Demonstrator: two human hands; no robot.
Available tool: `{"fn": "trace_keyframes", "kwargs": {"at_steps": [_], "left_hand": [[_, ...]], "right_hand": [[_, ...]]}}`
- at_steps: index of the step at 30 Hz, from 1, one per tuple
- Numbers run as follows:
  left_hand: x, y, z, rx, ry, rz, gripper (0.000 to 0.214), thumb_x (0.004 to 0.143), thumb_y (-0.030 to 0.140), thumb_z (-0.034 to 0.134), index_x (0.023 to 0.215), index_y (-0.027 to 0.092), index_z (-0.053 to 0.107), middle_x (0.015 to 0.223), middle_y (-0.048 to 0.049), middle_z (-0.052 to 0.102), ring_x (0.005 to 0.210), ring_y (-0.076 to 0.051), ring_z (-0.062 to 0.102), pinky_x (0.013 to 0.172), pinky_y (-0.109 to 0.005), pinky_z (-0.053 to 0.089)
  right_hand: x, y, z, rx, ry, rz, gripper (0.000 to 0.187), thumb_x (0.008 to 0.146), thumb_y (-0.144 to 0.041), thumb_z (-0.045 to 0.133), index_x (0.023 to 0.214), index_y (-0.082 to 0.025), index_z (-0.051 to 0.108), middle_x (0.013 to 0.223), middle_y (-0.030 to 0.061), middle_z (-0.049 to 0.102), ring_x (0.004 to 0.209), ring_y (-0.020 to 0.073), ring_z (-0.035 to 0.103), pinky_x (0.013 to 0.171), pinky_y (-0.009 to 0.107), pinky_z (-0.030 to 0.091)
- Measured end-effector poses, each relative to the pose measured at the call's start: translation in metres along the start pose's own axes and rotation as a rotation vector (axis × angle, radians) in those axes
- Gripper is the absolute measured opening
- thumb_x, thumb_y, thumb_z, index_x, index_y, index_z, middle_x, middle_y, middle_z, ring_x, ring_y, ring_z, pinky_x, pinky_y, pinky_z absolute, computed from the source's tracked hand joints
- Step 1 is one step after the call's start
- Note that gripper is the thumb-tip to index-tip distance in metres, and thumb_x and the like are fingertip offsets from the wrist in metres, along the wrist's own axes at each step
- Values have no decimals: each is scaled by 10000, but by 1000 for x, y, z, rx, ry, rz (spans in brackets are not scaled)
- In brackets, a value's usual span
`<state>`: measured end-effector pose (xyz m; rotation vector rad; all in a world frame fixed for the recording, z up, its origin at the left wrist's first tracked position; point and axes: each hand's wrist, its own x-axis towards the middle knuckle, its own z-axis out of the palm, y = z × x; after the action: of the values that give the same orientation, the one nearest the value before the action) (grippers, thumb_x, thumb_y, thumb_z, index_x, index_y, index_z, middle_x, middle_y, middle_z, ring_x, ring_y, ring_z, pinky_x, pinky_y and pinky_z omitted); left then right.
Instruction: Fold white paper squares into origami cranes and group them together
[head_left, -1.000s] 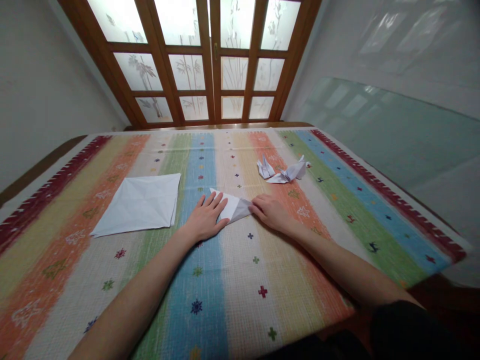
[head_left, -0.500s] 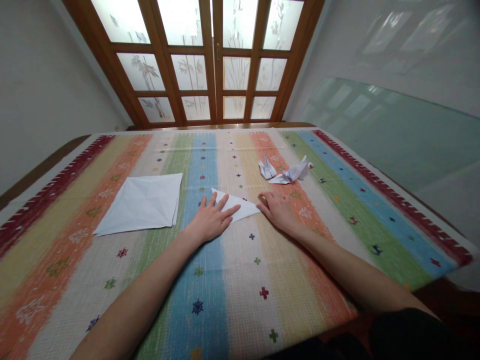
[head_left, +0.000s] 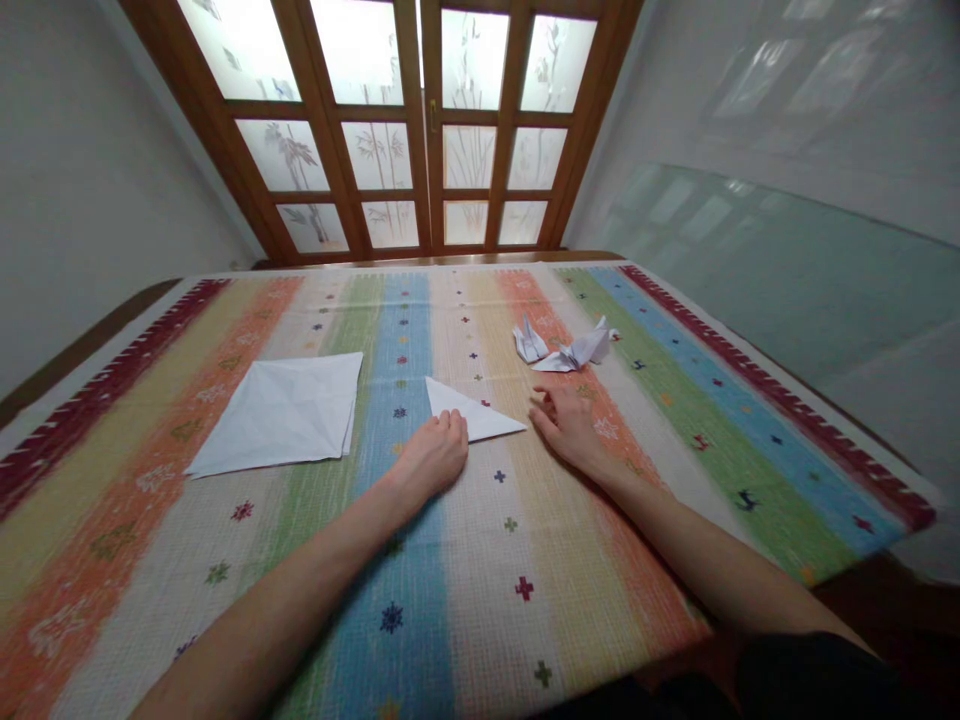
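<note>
Lying flat: one triangle (head_left: 471,412), one sheet (head_left: 281,412), two figures (head_left: 577,350).

Folded triangle (head_left: 471,414) between hands, flat sheet (head_left: 283,410) left, 2 paper figures (head_left: 562,347) behind

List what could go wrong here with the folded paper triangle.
The white folded paper triangle is touched only at its near edge by the curled left hand; it may slide or spring open.
The right hand lies close to the small folded white paper figures; a sweep could knock them.
</note>
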<state>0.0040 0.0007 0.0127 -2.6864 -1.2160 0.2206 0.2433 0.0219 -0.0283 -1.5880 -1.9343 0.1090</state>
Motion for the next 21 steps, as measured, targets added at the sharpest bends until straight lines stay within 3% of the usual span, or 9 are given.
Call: {"fn": "trace_keyframes", "kwargs": {"at_steps": [5,9,12,15,19,21], "left_hand": [[0,-24,1,-269,52,-39,261,870,30,425,944,110,662,927,-112,701,822,-190,662,712,-278,491],[-2,-50,4,-761,286,-115,171,867,179,522,855,157,691,838,-49,709,760,-154,641,706,-258,470],[-2,-53,1,-1212,441,-293,230,818,351,585,723,154,658,629,6,626,599,-126,566,579,-228,420],[3,-46,-1,-1579,485,-387,325,742,459,642,650,151,594,561,27,550,513,-100,492,512,-217,382],[10,-37,6,-1666,440,-428,329,716,457,678,680,142,591,581,24,525,510,-89,469,511,-218,387],[12,-31,11,-1590,498,-522,318,736,430,676,841,134,625,725,-18,595,570,-102,516,550,-236,427]], "right_hand": [[3,8,2,184,87,-4,356,768,-220,524,1117,-179,581,987,111,620,892,264,585,795,444,474],[9,4,0,374,91,-48,428,748,-259,589,1171,-200,558,1083,118,591,960,263,570,839,457,490],[16,-13,-5,639,-31,-61,562,725,-402,698,1235,-241,523,1172,113,568,999,249,577,850,434,506],[24,-40,-9,938,-203,-33,635,697,-490,731,1252,-270,515,1227,100,559,947,207,610,781,361,534],[32,-73,-5,1061,-378,37,382,728,-439,697,1037,-223,631,968,43,664,787,174,624,695,315,520],[33,-79,1,1019,-343,81,246,722,-371,676,893,-194,658,843,28,668,724,170,610,664,307,499]]}}
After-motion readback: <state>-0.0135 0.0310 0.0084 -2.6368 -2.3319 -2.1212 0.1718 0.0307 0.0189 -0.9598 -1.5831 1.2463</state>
